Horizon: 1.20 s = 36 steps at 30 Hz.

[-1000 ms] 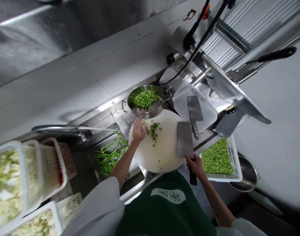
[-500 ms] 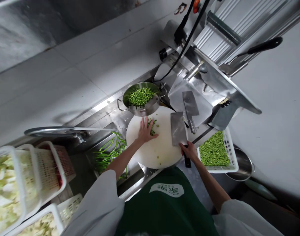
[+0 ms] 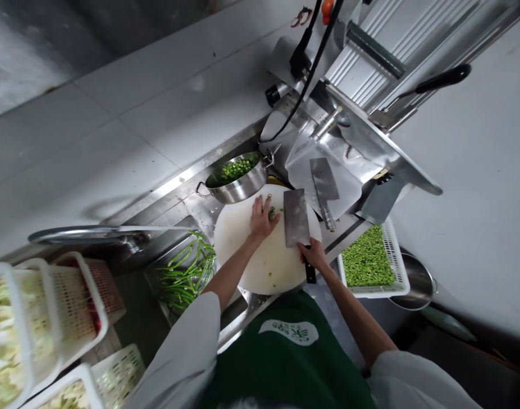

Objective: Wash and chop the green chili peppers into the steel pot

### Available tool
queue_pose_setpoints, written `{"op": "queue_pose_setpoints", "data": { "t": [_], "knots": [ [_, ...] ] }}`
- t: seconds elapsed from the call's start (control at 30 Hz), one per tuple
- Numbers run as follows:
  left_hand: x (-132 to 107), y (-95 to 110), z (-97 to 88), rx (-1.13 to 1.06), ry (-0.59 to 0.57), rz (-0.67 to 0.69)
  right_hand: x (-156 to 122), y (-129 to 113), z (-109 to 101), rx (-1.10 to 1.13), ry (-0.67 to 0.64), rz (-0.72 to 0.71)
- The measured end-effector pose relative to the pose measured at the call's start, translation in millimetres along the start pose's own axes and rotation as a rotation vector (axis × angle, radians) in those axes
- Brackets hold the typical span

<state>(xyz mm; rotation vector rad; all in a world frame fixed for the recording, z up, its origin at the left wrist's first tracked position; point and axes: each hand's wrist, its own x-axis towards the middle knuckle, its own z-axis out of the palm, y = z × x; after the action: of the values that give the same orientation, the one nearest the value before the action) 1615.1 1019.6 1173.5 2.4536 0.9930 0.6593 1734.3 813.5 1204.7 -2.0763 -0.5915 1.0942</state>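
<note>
The cleaver point(image 3: 297, 218) has a dull metal blade; the pan point(image 3: 243, 190) is glossy metal. The chopping board point(image 3: 281, 255) looks like smooth matt plastic, the apron point(image 3: 285, 369) matt cloth.

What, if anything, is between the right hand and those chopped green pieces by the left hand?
The cleaver: the right hand holds its handle, and its blade lies between. The left hand also crowds the chopped green pieces, with thumb and fingers around them.
</note>
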Motion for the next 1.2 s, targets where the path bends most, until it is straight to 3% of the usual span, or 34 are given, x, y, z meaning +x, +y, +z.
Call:
{"op": "queue_pose_setpoints", "data": {
  "t": [0.2,0.3,0.43,0.57,0.63,0.73,0.83,0.93,1.07,1.13,1.2],
  "knots": [
    [3.4,30.3,29.9,-0.125,0.012,-0.029,0.9,-11.5,40.3,0.088,-0.047,-0.030],
    [-5.1,43.0,25.5,-0.173,0.051,-0.027,-11.1,-14.8,57.5,0.149,-0.008,-0.057],
    [-12.1,61.3,-17.1,-0.131,0.080,0.060,-41.4,-30.8,61.9,0.265,-0.029,-0.104],
    [16.4,66.6,-77.1,-0.074,0.114,0.139,-50.0,-82.5,59.2,0.297,-0.088,-0.178],
    [45.6,55.9,-100.3,-0.087,0.154,0.134,-37.5,-116.3,60.8,0.319,-0.125,-0.197],
    [97.3,24.8,-120.9,-0.088,0.245,0.086,-14.1,-158.5,63.1,0.362,-0.197,-0.198],
    [145.8,-12.3,-127.2,-0.064,0.321,0.031,-8.4,-174.9,57.3,0.346,-0.231,-0.200],
    [182.0,-42.5,-122.7,-0.100,0.312,-0.056,-26.3,-162.4,41.2,0.283,-0.232,-0.199],
    [210.5,-70.3,-115.7,-0.195,0.034,-0.225,-62.5,-121.3,9.2,0.148,-0.162,-0.143],
    [216.4,-85.7,-122.5,-0.185,-0.076,-0.300,-76.5,-98.1,-8.0,0.062,-0.086,-0.119],
    [213.2,-104.5,-139.3,-0.126,-0.043,-0.364,-86.3,-74.9,-23.7,-0.017,-0.023,-0.090]
  ]
}}
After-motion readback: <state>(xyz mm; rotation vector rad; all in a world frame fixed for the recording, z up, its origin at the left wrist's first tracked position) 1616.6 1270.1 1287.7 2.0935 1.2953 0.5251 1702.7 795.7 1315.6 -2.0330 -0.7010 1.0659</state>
